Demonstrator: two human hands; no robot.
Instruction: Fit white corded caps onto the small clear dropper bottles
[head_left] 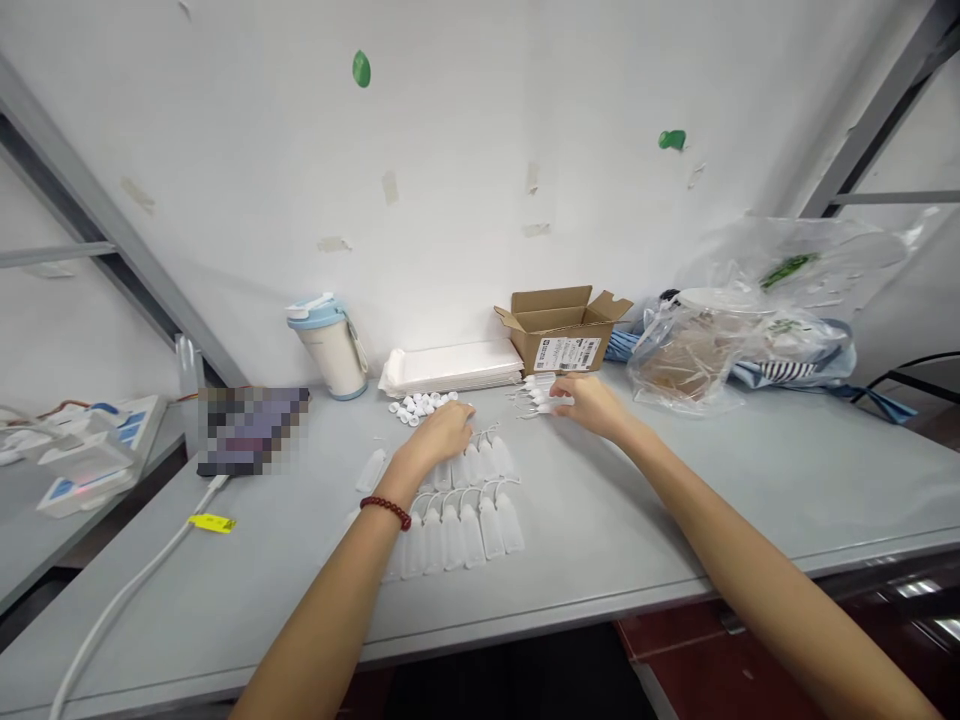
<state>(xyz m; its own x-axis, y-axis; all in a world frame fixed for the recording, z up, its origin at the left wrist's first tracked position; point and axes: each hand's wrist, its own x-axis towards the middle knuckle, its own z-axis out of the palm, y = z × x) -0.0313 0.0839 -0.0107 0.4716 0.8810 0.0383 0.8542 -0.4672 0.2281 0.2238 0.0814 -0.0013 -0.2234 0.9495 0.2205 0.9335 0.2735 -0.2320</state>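
My left hand [444, 437], with a dark red bead bracelet at the wrist, hangs over the upper row of small translucent bottles, its fingers curled together. What is in its fingers, if anything, is hidden. Just beyond it lies a heap of small white caps [412, 408]. Below, a lower row of translucent bottles [470, 530] with thin curved tips lies side by side, partly covered by my left forearm. My right hand [589, 402] pinches at a small group of similar bottles [541, 396] in front of the cardboard box, thumb and fingers closed about one bottle's end.
Along the wall stand a blue-lidded tumbler [330, 347], a long white packet [454, 366] and an open cardboard box [566, 330]. Plastic bags [682, 365] with contents fill the back right. A blurred dark device [259, 430] with a white cable [142, 575] lies left.
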